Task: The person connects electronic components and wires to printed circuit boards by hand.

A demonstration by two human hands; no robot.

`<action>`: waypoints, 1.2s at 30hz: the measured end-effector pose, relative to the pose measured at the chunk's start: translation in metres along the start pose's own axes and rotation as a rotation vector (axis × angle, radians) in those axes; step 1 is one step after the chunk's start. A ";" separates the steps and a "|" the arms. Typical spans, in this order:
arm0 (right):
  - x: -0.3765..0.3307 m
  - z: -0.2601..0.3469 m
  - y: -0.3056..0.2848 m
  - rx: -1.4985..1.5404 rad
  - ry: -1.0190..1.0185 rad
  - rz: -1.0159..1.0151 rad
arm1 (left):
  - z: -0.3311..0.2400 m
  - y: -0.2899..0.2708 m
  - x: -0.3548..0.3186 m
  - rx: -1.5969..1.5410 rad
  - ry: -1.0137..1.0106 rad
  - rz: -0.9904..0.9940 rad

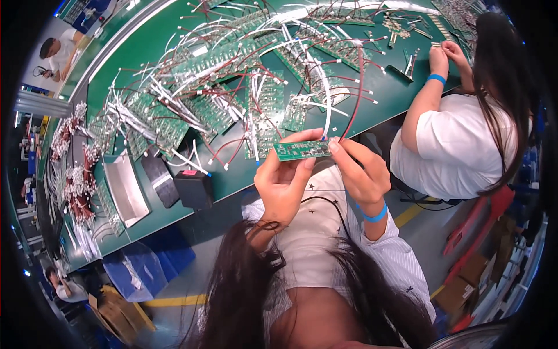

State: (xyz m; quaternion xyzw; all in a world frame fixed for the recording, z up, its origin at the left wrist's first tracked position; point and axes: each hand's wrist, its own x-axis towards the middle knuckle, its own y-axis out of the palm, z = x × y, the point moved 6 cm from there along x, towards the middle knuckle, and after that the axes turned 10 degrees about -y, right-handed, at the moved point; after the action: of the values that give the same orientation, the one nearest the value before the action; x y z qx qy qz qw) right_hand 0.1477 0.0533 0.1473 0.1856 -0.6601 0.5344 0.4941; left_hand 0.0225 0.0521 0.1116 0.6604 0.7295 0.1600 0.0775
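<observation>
A small green circuit board (301, 150) is held over the table's near edge, in front of my chest. My left hand (280, 185) is closed on it, thumb on the near edge and fingers behind. My right hand (361, 173), with a blue wristband, pinches the board's right end, where the wires join. A white wire (327, 107) and a dark red wire (356, 99) rise from that end toward the table. Whether the right fingertips also grip a wire is hidden.
Wired green board panels (165, 119) pile across the green table (372, 119). A black box (194, 189) and a white tray (125, 189) stand near its front edge, left. A co-worker (459, 139) works close on my right. A blue bin (157, 256) is below.
</observation>
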 end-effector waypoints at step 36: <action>-0.081 -0.022 0.034 1.000 0.995 -0.089 | 0.068 -0.011 -0.042 -0.189 -0.500 0.083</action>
State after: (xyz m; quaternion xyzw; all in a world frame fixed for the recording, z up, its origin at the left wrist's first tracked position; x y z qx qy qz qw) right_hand 0.1674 0.0623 0.0589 0.1511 -0.0230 0.7744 0.6140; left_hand 0.0388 0.0190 0.0402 0.6985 0.6420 0.0626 0.3100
